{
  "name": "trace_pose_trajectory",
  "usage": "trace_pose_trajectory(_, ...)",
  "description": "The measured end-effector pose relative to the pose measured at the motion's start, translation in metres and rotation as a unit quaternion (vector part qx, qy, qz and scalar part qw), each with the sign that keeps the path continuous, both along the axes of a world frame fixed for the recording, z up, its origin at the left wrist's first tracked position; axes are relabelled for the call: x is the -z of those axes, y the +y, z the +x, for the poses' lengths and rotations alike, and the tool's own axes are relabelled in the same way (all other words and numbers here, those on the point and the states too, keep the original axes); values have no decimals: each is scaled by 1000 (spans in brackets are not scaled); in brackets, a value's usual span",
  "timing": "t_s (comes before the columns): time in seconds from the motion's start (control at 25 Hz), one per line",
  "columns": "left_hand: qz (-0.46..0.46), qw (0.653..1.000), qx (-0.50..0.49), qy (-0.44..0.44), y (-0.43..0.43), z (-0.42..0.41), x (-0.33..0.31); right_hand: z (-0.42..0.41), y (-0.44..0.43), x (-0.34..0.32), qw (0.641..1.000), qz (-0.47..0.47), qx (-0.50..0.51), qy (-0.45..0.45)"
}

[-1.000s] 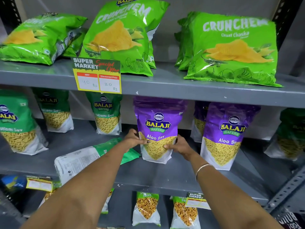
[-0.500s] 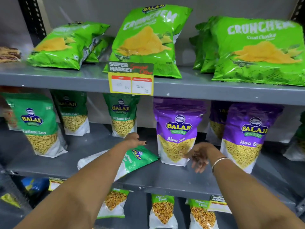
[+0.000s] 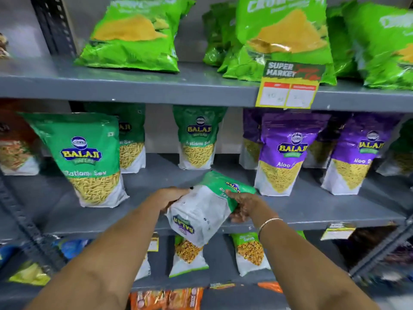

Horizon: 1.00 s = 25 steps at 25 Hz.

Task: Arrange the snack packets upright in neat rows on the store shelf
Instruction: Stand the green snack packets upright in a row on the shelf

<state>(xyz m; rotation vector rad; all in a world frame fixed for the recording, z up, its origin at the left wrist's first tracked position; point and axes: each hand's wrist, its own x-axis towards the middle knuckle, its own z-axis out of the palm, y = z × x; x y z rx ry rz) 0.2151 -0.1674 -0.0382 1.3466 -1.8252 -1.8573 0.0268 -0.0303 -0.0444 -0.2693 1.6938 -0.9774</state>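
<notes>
A green-and-white Ratlami Sev packet (image 3: 201, 211) is held tilted over the front edge of the middle shelf (image 3: 312, 211), its white back toward me. My left hand (image 3: 171, 195) grips its left side and my right hand (image 3: 243, 204) grips its right side. Upright green Ratlami Sev packets stand at the left (image 3: 87, 157), behind it (image 3: 131, 139) and at the centre back (image 3: 199, 137). Purple Aloo Sev packets stand upright to the right (image 3: 283, 153) (image 3: 355, 155).
Large green Crunchem bags (image 3: 136, 34) (image 3: 283, 39) lean on the top shelf above a yellow price tag (image 3: 289, 86). Chana packets (image 3: 250, 253) stand on the lower shelf. A dark slotted upright post (image 3: 53, 25) rises at the left.
Both hands left the purple Aloo Sev packet, moved left and took hold of the green packet that lay flat, lifting it off the shelf. The view has shifted left.
</notes>
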Motion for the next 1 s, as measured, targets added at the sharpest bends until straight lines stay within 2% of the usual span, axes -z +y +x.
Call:
trace_pose_trajectory(0.12,42,996,69,-35,-1,6,-11,12,-4,-5,994,-70,72,-32)
trace_pose_trajectory(0.24,27,988,118,-93,0,13,-26,17,1,-19,989,-116,89,-8)
trace_pose_trajectory(0.4,-2,991,125,-47,4,17,-51,20,-4,-61,974,-173,122,85)
trace_pose_trajectory(0.52,-81,993,82,-17,1,15,-60,20,-19,-84,957,-217,113,158)
trace_pose_trajectory(0.64,-193,981,21,-14,2,8,-57,20,-36,-90,931,-261,90,238)
trace_pose_trajectory(0.72,-237,971,-30,-22,0,2,-50,20,-45,-88,918,-278,68,274)
trace_pose_trajectory(0.84,-236,967,-99,-10,-4,-4,-37,21,-55,-80,907,-285,53,305)
trace_pose_trajectory(1.0,-242,961,-134,12,-7,-6,-28,20,-63,-72,909,-316,41,270)
